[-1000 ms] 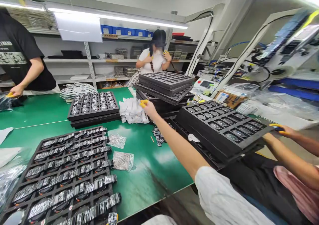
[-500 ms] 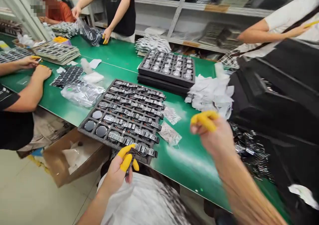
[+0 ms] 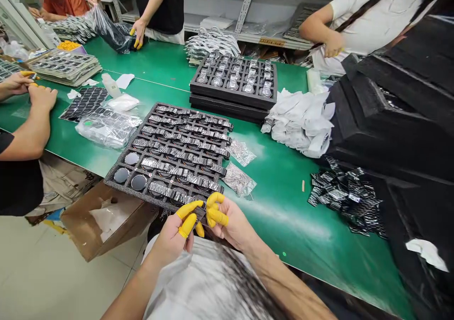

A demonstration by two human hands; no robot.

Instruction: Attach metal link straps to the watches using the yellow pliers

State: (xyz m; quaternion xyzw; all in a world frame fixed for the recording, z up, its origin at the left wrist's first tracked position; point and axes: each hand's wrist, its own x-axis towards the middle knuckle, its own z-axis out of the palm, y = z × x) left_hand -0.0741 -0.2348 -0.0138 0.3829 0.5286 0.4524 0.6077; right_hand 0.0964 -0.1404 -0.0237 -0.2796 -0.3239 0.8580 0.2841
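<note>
Both hands meet at the near edge of the green table [image 3: 283, 206], fingertips in yellow finger cots. My left hand [image 3: 175, 232] and my right hand [image 3: 225, 218] together pinch a small dark metallic watch strap piece [image 3: 199, 212]. Just beyond them lies a black foam tray [image 3: 117, 166] filled with rows of bagged metal straps and a few round watch bodies at its near left corner. Two small clear bags [image 3: 239, 178] of parts lie to the right of the tray.
Another stacked tray [image 3: 232, 95] sits farther back, beside a heap of white pouches [image 3: 301, 121]. Tall black tray stacks [image 3: 390, 116] and loose bagged straps [image 3: 340, 197] are on the right. Other people's hands work at the left and far side. A cardboard box [image 3: 102, 218] stands on the floor.
My right hand has come back from the raised position on the right and joined the left hand on the strap piece. The view has shifted slightly down and left.
</note>
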